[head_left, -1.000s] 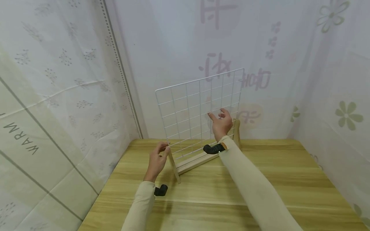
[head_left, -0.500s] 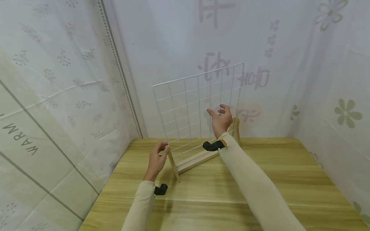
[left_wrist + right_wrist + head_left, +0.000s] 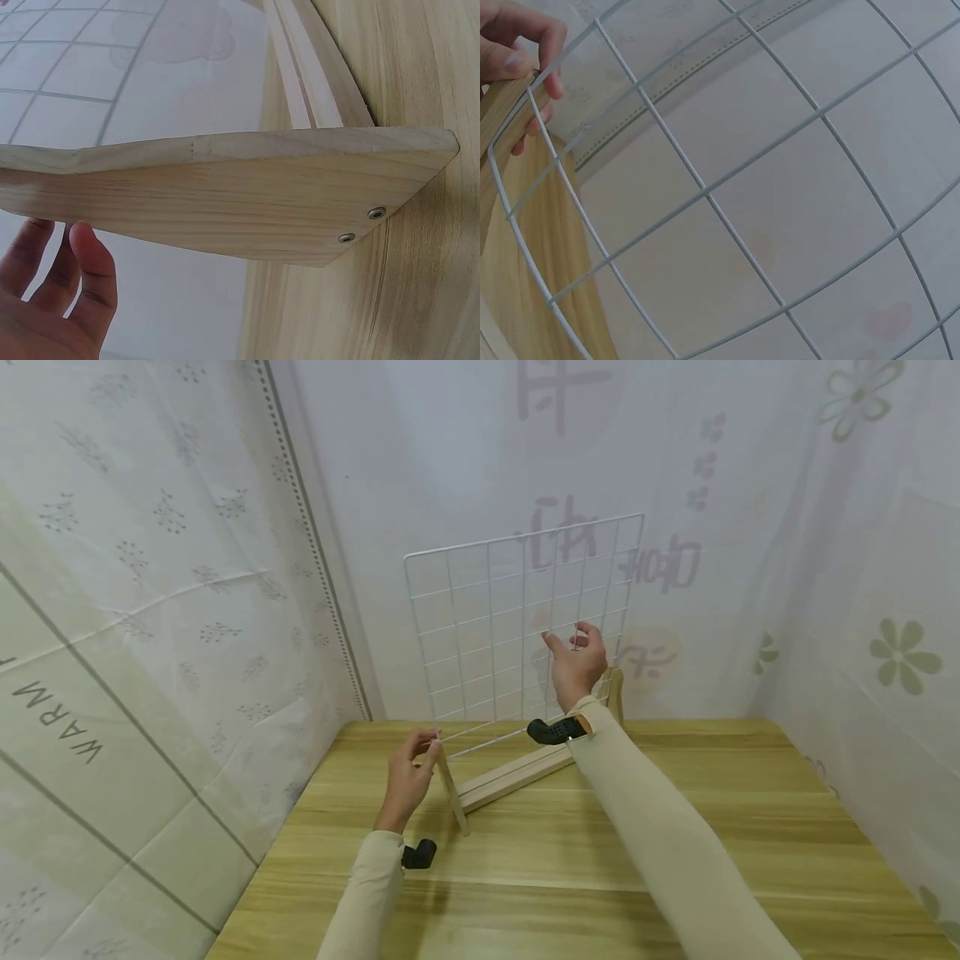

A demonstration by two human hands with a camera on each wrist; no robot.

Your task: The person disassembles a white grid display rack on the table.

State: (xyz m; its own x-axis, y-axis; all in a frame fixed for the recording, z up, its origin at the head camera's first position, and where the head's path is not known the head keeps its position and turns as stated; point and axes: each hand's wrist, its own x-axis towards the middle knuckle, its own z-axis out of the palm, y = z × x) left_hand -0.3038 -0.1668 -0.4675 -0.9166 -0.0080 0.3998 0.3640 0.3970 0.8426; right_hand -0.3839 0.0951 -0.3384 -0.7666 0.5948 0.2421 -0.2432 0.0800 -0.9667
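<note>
A white wire grid panel (image 3: 523, 537) stands upright, slightly slanted, above a wooden stand. My right hand (image 3: 579, 667) holds the grid near its right side, thumb and curled fingers at the wires. The stand has a grooved base bar (image 3: 517, 780), a left side piece (image 3: 453, 789) and a right side piece (image 3: 616, 693). With thumb and fingers, my left hand (image 3: 406, 781) pinches the top of the left side piece; the right wrist view also shows this left hand (image 3: 521, 45). The grid's lower edge hangs above the bar, apart from it. My right forearm hides part of the bar.
The stand rests on a wood-grain table (image 3: 540, 893). Patterned cloth (image 3: 450, 443) hangs behind the table and on both sides. Black wrist devices, such as the right one (image 3: 557, 730), sit on both wrists. Two metal screws (image 3: 377, 213) show in the left side piece.
My right hand has risen with the wire grid, whose lower edge is now farther above the base bar. The left hand and stand keep their place.
</note>
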